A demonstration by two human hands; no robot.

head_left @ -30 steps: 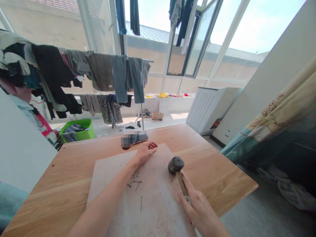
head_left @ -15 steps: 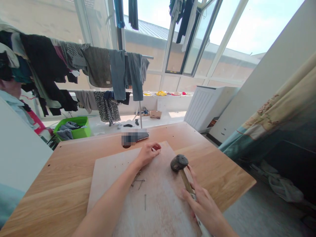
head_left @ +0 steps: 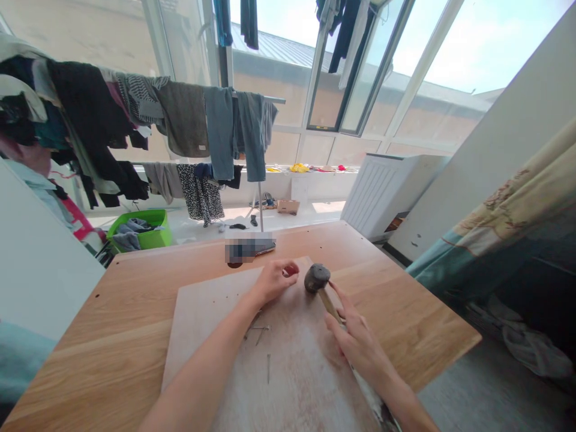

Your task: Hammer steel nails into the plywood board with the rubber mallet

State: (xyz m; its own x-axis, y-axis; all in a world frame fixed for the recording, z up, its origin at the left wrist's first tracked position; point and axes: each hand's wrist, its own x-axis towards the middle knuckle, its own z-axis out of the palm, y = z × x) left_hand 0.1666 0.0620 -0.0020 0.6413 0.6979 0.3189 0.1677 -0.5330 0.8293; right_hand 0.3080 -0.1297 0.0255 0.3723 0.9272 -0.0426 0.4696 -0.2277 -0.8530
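Note:
My left hand (head_left: 278, 281) rests at the far part of a pale wooden board (head_left: 193, 336), thumb and forefinger closed in a pinch; what sits between the fingertips, if anything, is too small to make out. Just to its right is the dark head of a hammer (head_left: 317, 276), held above the board. My right hand (head_left: 355, 336) is wrapped round its wooden handle. Several loose nails (head_left: 260, 328) lie beside my left forearm, partly hidden by it. Closer to me, a single nail (head_left: 269, 368) lies on the board.
The board lies on a wooden table (head_left: 90, 336). A phone (head_left: 265, 246) lies near the table's far edge, partly blurred. Beyond stand a green basket (head_left: 155, 237) with clothes, a drying rack with laundry (head_left: 184, 117) and a white cabinet (head_left: 373, 192). A curtain (head_left: 486, 222) hangs at right.
The hammer head has moved left, closer to my left hand, and my right hand has gone with it. My left hand keeps its pinch. The whole view has shifted slightly.

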